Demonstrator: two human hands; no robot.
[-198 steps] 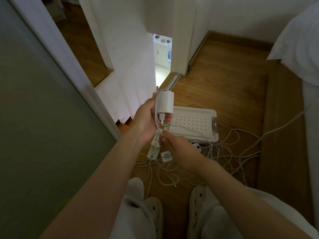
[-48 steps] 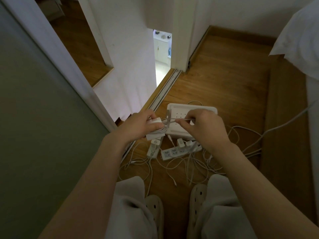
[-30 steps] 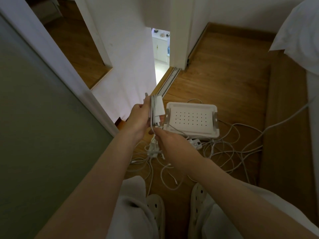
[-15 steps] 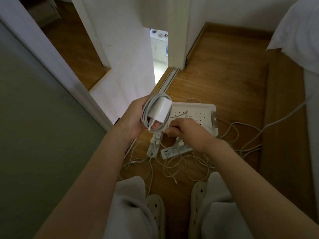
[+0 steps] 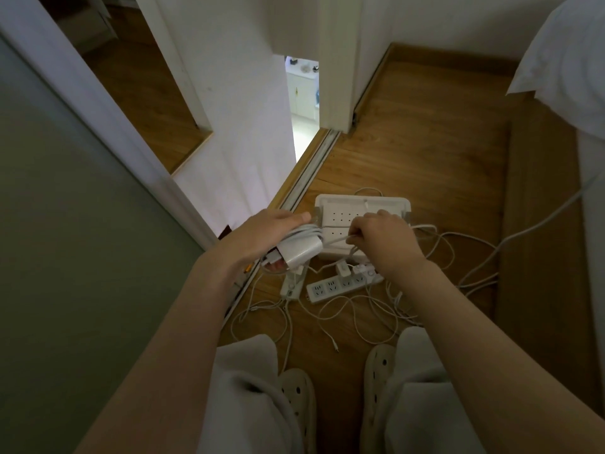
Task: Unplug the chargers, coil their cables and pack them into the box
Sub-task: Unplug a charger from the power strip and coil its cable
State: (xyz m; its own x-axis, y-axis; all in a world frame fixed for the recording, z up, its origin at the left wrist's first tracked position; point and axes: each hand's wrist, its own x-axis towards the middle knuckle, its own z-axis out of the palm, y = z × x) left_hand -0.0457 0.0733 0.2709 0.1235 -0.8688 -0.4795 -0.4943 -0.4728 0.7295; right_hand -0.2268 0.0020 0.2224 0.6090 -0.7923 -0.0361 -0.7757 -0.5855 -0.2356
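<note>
My left hand (image 5: 262, 235) grips a white charger (image 5: 299, 253) with its cable wound around it in several turns. My right hand (image 5: 381, 239) pinches the free stretch of that cable (image 5: 337, 241), pulled taut to the right of the charger. Both hands hover above the white perforated box (image 5: 340, 208) on the wooden floor. Below them lies a white power strip (image 5: 330, 288) with two small chargers (image 5: 343, 268) plugged in, and a second strip (image 5: 292, 285) to its left.
Loose white cables (image 5: 366, 319) sprawl over the floor around the strips and toward the right. A sliding door track (image 5: 311, 165) and white door frame run on the left. A white bed (image 5: 576, 60) stands at the right. My slippered feet (image 5: 298, 398) are at the bottom.
The charger has dropped from upright to lying flat in my left hand. My right hand moved up and right, drawing the cable taut across the box for another turn.
</note>
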